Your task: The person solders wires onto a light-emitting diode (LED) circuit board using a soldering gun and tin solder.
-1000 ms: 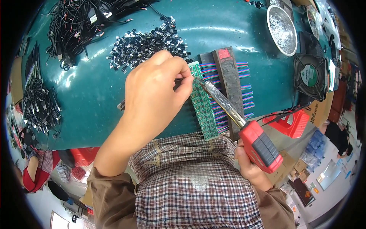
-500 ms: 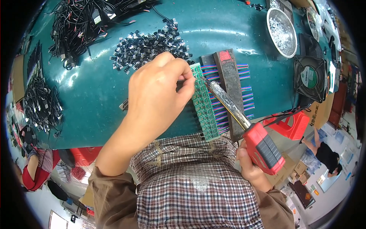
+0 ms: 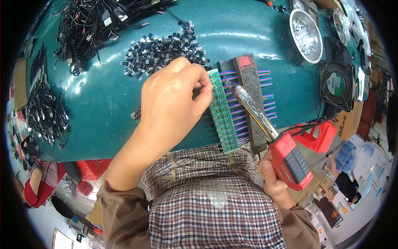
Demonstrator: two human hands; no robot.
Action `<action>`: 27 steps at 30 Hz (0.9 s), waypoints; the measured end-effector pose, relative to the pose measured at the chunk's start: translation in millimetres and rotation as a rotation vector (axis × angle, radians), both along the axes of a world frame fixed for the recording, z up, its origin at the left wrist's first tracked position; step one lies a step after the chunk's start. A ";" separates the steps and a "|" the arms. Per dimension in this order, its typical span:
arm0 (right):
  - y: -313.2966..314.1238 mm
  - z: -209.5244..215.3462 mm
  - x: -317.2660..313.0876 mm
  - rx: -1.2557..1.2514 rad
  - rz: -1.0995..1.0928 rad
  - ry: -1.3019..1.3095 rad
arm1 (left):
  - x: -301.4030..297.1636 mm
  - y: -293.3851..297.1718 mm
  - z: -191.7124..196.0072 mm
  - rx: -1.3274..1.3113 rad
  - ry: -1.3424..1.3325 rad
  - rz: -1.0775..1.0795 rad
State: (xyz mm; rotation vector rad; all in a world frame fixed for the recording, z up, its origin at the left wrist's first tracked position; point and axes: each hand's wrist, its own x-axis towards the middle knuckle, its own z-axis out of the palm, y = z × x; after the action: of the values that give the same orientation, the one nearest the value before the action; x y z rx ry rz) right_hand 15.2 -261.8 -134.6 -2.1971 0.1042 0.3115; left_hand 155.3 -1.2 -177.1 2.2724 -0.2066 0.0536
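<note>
My left hand (image 3: 172,97) hovers over the upper left edge of a green circuit board panel (image 3: 225,124), thumb and forefinger pinched together. Whatever is in that pinch is too small to make out. A red and black soldering iron (image 3: 289,159) sits in my right hand (image 3: 274,182), its fingers wrapped around the handle. The iron's tip points up and left, just right of the panel over the rows of coloured wires (image 3: 241,120). These wires run from the panel's right side beneath a long dark bar (image 3: 253,97) and stick out beyond it.
Beyond my left hand lies a pile of small black connectors (image 3: 161,50). Bundles of black cables (image 3: 89,29) cover the far left. At right stand a round metal dish (image 3: 306,36) with silvery bits and a black fan (image 3: 336,84). A red plastic stool (image 3: 321,139) is below the table edge.
The soldering iron has shifted slightly right and down, its tip drawing away from the panel onto the wires. My left hand stays almost where it was, still pinched.
</note>
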 end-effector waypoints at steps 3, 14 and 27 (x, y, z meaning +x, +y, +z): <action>0.5 1.4 1.0 -0.001 0.012 -0.030 | 0.5 0.6 0.8 0.002 -0.013 -0.001; -28.7 5.5 58.4 0.221 -0.376 -0.633 | -5.4 3.1 2.8 0.131 -0.154 -0.010; -36.3 -1.0 84.7 0.179 -0.395 -0.640 | 11.2 144.1 7.2 0.362 -0.289 0.732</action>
State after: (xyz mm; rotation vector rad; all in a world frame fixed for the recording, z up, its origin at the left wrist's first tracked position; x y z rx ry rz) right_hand 99.9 -298.1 -135.7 -1.9443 0.1440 -0.5792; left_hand 166.4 142.9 -169.9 2.5738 0.5152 0.7813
